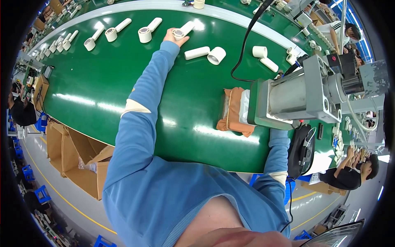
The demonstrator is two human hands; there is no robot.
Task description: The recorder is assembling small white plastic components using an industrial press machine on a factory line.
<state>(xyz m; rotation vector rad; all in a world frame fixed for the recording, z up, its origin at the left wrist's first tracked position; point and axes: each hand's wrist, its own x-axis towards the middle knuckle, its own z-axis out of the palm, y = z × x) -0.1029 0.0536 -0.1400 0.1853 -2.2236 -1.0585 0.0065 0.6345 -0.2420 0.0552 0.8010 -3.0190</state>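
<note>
My left hand [175, 37], reaching to the far side of the green bench, grips a white plastic housing [184, 30] with a round head and a straight handle. Its thumb is on the near right of the round head. Right of it lies a similar housing, its handle [197, 53] next to an open cup-shaped head [216, 56]. My right forearm [279, 144] runs beneath a grey pneumatic press [288, 99], and the hand itself is hidden behind the machine. Brown cloth-like padding [234, 110] wraps the fixture at the press's left side.
A row of white housings [145, 34] curves leftward along the far edge. Another housing [260, 52] lies by the press. A black cable [242, 49] hangs over the bench. Cardboard boxes [78, 164] stand on the floor at left. A co-worker [349, 173] sits at right.
</note>
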